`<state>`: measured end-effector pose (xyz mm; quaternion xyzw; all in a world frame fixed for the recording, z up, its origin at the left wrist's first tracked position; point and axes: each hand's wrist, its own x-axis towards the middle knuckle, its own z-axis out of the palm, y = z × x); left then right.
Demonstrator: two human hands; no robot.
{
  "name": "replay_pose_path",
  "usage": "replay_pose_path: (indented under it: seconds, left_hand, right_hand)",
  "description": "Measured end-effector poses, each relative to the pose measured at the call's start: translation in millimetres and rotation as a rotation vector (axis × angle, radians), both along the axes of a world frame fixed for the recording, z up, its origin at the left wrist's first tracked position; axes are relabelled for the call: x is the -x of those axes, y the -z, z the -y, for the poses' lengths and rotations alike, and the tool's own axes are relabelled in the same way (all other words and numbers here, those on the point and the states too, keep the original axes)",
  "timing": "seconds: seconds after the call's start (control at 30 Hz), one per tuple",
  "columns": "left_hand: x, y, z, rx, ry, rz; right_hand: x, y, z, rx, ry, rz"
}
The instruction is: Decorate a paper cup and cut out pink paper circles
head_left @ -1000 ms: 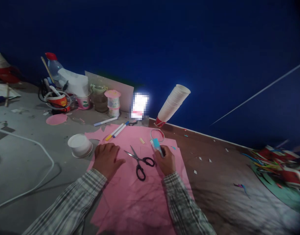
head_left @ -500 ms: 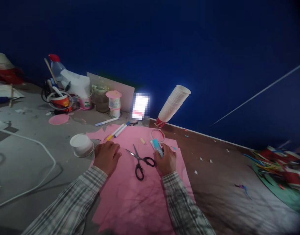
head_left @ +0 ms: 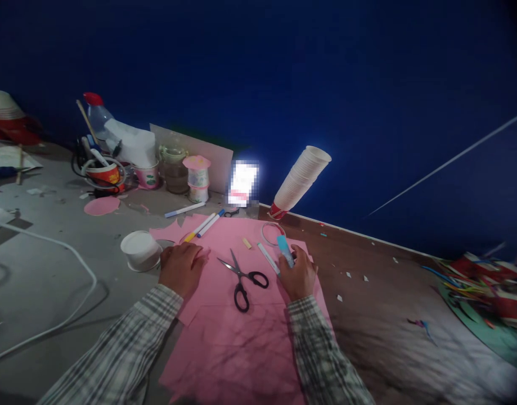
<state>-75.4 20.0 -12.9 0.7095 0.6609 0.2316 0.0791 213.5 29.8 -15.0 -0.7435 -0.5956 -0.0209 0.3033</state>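
Several sheets of pink paper (head_left: 241, 343) lie stacked before me. My left hand (head_left: 181, 271) is at their left edge, fingers closed on a pink sheet that bulges slightly by the fingertips. My right hand (head_left: 298, 274) grips a light-blue, stubby stick (head_left: 286, 250) upright between thumb and fingers; its exact kind is unclear. Black-handled scissors (head_left: 241, 275) rest partly open between the hands. Close to the right thumb lies a slim white marker (head_left: 267, 259) with a light-blue end. A small cream piece (head_left: 247, 243) and a round ring (head_left: 273, 233) are farther back.
Beside my left hand stands a white paper cup (head_left: 140, 250). Pens (head_left: 210, 223) lie at the back, near a bright phone screen (head_left: 243, 183) and a leaning stack of cups (head_left: 301, 183). A white cable (head_left: 85, 270) curves at left. Scraps (head_left: 349, 275) dot the right side.
My right hand has moved slightly right with the light-blue stick, now more upright, uncovering the slim marker. Lower edges of the pink sheets now show near my left wrist.
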Motion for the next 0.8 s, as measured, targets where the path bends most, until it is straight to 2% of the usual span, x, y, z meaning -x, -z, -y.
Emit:
replay_pose_path:
  seconds: [0.13,0.23,0.33,0.5,0.67,0.8]
  left_hand:
    - [3,2.0,-1,-0.068,-0.062,0.074]
    - [3,4.3,-2,-0.103,-0.039,0.174]
    - [5,4.7,-4,-0.244,-0.004,0.283]
    - [10,-2.9,-7,-0.481,-0.029,0.371]
    - [15,-16.0,-2,-0.386,-0.167,0.569]
    - [20,-22.2,-1,-0.4,-0.345,0.777]
  right_hand:
    - [-6,-2.0,-2,0.067,0.06,0.005]
    - [-8,-2.6,-2,0.119,0.059,0.01]
    - [-6,-4.2,-2,0.166,0.049,0.033]
    - [-3,-6.5,-2,0.219,0.043,0.064]
    - [-3,-5.7,-2,0.218,0.04,0.059]
    - [-4,-4.3,-4,0.196,0.043,0.041]
